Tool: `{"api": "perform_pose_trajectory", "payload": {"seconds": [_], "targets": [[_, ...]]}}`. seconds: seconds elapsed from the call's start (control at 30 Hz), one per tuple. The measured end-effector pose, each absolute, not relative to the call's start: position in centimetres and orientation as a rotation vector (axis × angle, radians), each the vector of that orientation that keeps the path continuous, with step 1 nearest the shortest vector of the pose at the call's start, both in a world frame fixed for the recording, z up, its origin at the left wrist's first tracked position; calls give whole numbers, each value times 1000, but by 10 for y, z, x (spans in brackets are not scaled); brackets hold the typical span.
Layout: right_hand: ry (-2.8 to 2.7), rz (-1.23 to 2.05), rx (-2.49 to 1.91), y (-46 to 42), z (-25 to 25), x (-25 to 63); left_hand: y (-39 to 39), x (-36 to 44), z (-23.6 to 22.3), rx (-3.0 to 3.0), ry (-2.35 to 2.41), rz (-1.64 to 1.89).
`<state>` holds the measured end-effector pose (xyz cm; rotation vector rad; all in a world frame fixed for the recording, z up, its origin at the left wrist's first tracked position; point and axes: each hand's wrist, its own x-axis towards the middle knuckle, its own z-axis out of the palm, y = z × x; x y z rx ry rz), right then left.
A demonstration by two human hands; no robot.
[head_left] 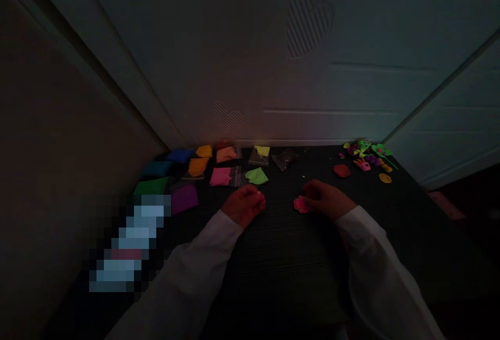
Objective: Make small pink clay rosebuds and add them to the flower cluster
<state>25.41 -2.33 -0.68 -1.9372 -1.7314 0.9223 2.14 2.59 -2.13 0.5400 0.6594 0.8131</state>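
Note:
My left hand (242, 206) is closed above the dark table, its fingers curled together. A small light spot shows at its fingertips, but what they hold, if anything, is too small and dim to name. To the right, my right hand (330, 199) pinches the edge of a pink clay flower (300, 204) with a bumpy, petalled rim. The flower is at or just above the tabletop; I cannot tell which. Beyond my left hand lie a bag of light green clay (257, 176) and a bag of pink clay (221, 176).
Several more clay packets, among them a purple one (185, 198) and a blue one (179, 155), line the left and back. Finished-looking colourful clay pieces (363, 150) cluster at the back right, near a red lump (341, 171). A blurred-out bright screen (130, 246) lies left.

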Motion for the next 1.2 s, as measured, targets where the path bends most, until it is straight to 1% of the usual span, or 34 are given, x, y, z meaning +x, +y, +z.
{"api": "perform_pose_trajectory", "payload": {"seconds": [0.33, 0.53, 0.8, 1.03, 1.2], "targets": [[-1703, 1011, -1753, -25, -2, 249, 27, 23, -23, 529, 709, 833], [-1559, 1026, -1658, -21, 0, 244, 27, 25, -20, 529, 729, 885], [-1383, 1016, -1661, -12, -11, 223, 25, 26, -17, 553, 752, 882], [-1407, 897, -1719, -11, -16, 221, 25, 26, -20, 554, 789, 861], [-1329, 686, -1714, -12, -8, 229, 24, 25, -21, 575, 787, 835]]}}
